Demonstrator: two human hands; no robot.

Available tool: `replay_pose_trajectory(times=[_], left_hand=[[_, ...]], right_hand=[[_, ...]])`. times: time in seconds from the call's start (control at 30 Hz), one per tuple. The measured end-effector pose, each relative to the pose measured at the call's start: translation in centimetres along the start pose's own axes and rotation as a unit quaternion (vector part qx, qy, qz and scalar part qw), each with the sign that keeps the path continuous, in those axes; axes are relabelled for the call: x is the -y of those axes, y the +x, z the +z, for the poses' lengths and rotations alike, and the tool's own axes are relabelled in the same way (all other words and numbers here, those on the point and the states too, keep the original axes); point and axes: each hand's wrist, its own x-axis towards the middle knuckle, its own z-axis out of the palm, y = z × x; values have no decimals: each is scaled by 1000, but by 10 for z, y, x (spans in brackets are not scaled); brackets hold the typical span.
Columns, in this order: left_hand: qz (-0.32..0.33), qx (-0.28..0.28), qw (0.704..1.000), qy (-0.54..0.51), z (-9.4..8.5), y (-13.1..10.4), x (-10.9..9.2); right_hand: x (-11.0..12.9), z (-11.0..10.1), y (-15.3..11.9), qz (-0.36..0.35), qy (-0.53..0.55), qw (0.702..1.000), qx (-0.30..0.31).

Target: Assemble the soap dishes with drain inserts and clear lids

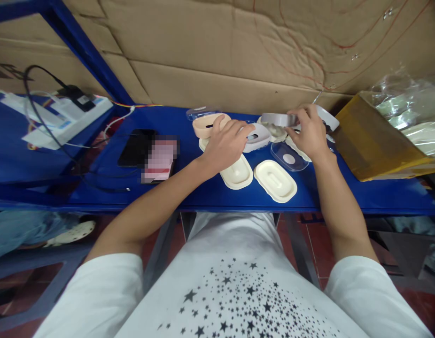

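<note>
My left hand [226, 143] has its fingers stretched over a peach oval cover [203, 126] and a white oval cover [261, 137] with a slot, fingertips at the white one's edge. At the back, my right hand [310, 131] has thumb and fingers around the right end of a pale grey oval cover [274, 119]. Near it lie a clear plastic lid [290, 157] with a white round spot and another whitish cover [325, 117]. Two cream oval trays, a left tray [238, 173] and a right tray [275, 181], lie closer to me.
On the left are a black phone [135, 148], a phone with a blurred screen [161, 159] and a white power strip [71, 124] with cables. A cardboard box [368, 136] holding clear plastic bags [411, 112] stands right. Cardboard [203, 51] backs the blue table [192, 192].
</note>
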Motion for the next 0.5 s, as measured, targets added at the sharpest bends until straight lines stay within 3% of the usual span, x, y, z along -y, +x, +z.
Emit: replay_pose_trajectory(times=[0.13, 0.23, 0.4, 0.5], left_hand=[[-42, -9, 999, 32, 4, 3, 18], [-78, -6, 996, 42, -6, 7, 21], [-131, -62, 988, 56, -54, 0, 1], [-129, -79, 987, 58, -84, -14, -4]], right_hand=[[15, 1, -3, -57, 23, 998, -9], [36, 5, -9, -129, 69, 989, 7], [54, 12, -15, -168, 153, 972, 56], [78, -2, -28, -144, 216, 964, 56]])
